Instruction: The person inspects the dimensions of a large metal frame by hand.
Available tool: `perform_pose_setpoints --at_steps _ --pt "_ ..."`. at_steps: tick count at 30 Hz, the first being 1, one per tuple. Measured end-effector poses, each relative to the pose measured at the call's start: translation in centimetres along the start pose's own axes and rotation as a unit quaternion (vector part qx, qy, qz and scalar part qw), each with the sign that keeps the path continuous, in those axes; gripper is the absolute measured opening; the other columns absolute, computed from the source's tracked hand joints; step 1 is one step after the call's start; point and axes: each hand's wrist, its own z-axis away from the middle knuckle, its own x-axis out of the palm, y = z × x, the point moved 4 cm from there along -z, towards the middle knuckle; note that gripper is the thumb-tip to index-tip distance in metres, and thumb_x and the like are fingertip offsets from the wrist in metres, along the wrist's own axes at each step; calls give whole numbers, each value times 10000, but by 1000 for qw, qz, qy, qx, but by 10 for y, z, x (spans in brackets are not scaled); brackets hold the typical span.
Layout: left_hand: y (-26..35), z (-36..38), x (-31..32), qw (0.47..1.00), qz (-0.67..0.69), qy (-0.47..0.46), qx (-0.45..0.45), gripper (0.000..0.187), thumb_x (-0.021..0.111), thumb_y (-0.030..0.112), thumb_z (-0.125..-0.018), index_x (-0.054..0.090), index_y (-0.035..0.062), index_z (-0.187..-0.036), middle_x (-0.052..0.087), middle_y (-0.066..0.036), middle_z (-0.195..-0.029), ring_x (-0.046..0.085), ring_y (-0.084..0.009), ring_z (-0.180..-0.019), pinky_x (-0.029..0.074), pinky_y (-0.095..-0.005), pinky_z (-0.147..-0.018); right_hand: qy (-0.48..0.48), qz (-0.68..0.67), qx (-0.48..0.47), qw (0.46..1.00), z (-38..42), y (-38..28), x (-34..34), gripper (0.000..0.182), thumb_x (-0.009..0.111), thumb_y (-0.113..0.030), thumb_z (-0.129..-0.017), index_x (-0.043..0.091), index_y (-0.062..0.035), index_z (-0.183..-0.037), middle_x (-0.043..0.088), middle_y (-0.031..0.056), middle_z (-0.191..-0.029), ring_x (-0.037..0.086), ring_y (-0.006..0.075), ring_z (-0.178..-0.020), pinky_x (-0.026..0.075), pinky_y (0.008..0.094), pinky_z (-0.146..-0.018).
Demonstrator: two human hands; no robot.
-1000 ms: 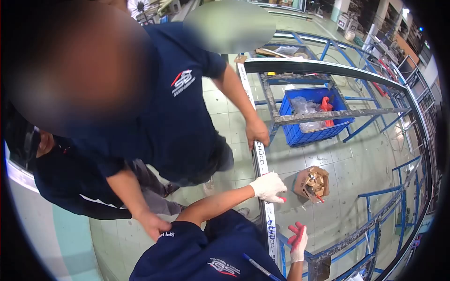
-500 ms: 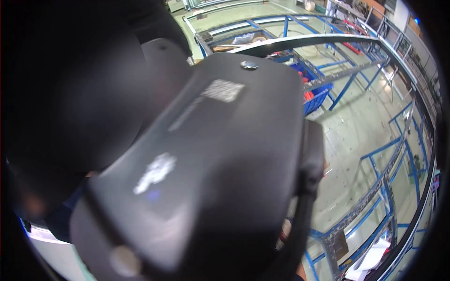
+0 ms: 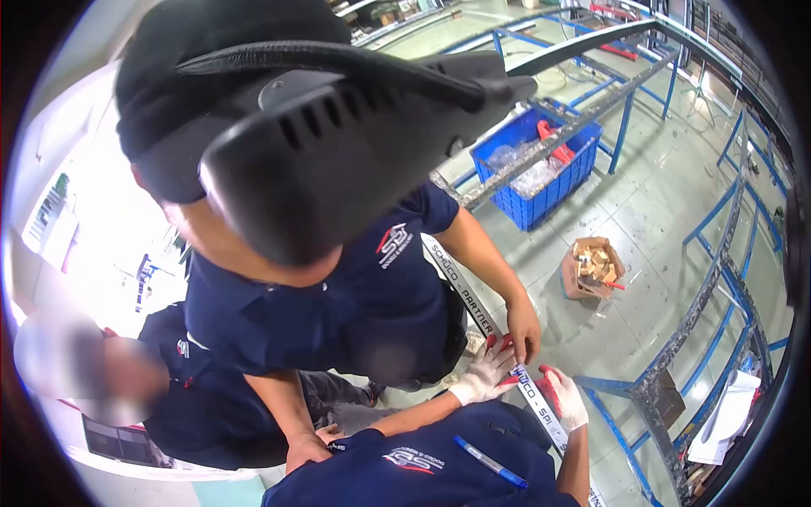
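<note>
A long frame profile (image 3: 536, 398) with white printed film, reading SCHÜCO, runs diagonally in front of my body. My left hand (image 3: 486, 375), in a white glove with red fingertips, grips the profile near a break in the lettering. Gloved the same way, my right hand (image 3: 566, 400) is cupped beside the profile's right edge, its fingers partly spread. A co-worker's bare hand (image 3: 524, 328) reaches down to the same profile, close to my left fingers.
The co-worker in a dark cap with a raised black visor (image 3: 338, 160) leans in close. Another person (image 3: 194, 389) is at the left. A blue crate (image 3: 541, 198) and a cardboard box of pieces (image 3: 589, 287) stand on the floor. Blue metal stands (image 3: 667, 397) line the right.
The black visor that filled the view has moved up and left. My gloved hands, the printed profile and the co-worker's hand now show.
</note>
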Motion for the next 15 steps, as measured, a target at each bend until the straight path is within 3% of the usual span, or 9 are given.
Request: perform_pose_setpoints --at_steps 3,7,8,9,10,12,13,14,15 --pt "4 4 -3 1000 -19 0 -12 668 613 500 -914 527 78 -1424 474 -159 -1483 249 -431 -1497 93 -643 -1208 20 105 -20 994 32 -1 -10 558 561 -374 -1025 555 88 -1337 719 168 -1074 674 190 -964 513 323 -908" --pt "15 2 -7 998 -30 30 -45 675 601 500 -917 506 61 -1421 464 -165 -1488 239 -430 -1503 123 -640 -1208 7 170 -25 985 91 -11 -32 565 571 -403 -1020 577 77 -1318 709 147 -1033 656 178 -940 511 316 -877" --pt "21 3 -9 996 -33 46 -62 670 596 474 -903 499 63 -1423 446 -175 -1489 256 -435 -1494 144 -652 -1192 1 182 -62 981 109 -13 -38 581 575 -428 -1019 583 77 -1306 702 125 -1034 643 169 -946 508 310 -874" --pt "25 5 -4 996 -31 39 -80 711 563 480 -939 394 66 -1492 368 -202 -1543 200 -462 -1503 130 -655 -1196 -33 264 -120 956 118 3 -56 531 557 -396 -1037 595 70 -1291 695 111 -1012 623 147 -956 502 299 -873" --pt "34 7 -1 991 -17 73 -107 734 568 473 -940 362 65 -1514 348 -219 -1548 187 -477 -1500 129 -662 -1190 -8 201 -102 974 133 15 -66 540 555 -438 -1011 603 49 -1239 690 164 -1051 650 223 -974 507 341 -845" --pt "58 4 3 974 -13 142 -174 803 611 449 -913 319 51 -1546 303 -254 -1559 197 -511 -1476 151 -677 -1171 -34 176 53 982 168 27 -85 485 543 -434 -1038 634 7 -1217 669 45 -971 587 105 -912 504 307 -813" --pt "67 3 11 960 -13 169 -223 867 616 470 -916 245 39 -1570 254 -261 -1584 174 -516 -1480 147 -671 -1171 45 168 -7 985 174 50 -103 465 693 -439 -911 695 -12 -1096 705 65 -844 664 138 -804 533 333 -755" --pt "81 2 16 937 17 189 -293 907 634 484 -910 214 33 -1575 223 -274 -1592 155 -497 -1493 152 -617 -1190 -1 261 -26 965 212 12 -91 652 500 -488 -1030 549 62 -1377 679 199 -1263 673 286 -1024 513 377 -923" --pt "94 2 21 909 47 206 -360 948 652 497 -904 182 27 -1581 191 -287 -1600 136 -477 -1505 158 -563 -1210 10 225 19 974 231 8 -95 591 576 -378 -1005 540 86 -1368 637 245 -1317 568 335 -1290 395 392 -1108"
